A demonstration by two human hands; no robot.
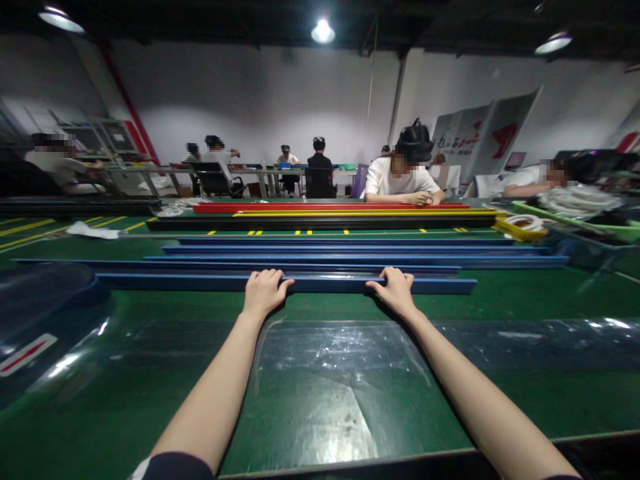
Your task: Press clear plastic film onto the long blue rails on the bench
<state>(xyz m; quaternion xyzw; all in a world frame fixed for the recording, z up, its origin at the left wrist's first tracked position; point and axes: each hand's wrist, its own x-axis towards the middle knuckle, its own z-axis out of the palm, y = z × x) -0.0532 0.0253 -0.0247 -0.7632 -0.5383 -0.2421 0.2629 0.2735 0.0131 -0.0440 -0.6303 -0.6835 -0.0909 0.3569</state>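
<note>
Both arms reach forward over the green tabletop to a long blue profile strip (pixel 330 286), the nearest of several lying parallel across the table. My left hand (pixel 264 292) grips its top edge left of the middle, thumb on the near face and fingers over the far side. Farther right along the same strip, my right hand (pixel 397 291) holds it in the same way. The fingertips behind the strip are hidden. Just beyond it lie more blue strips (pixel 350 251), close together and roughly parallel.
Farther back lie red strips (pixel 300 208), yellow strips (pixel 370 214) and black strips (pixel 325 224). Clear plastic film (pixel 340 353) covers the near table. A dark blue rolled sheet (pixel 45 307) is at left. A yellow tray (pixel 523 228) and green bin (pixel 590 217) stand right. A person (pixel 403 177) sits opposite.
</note>
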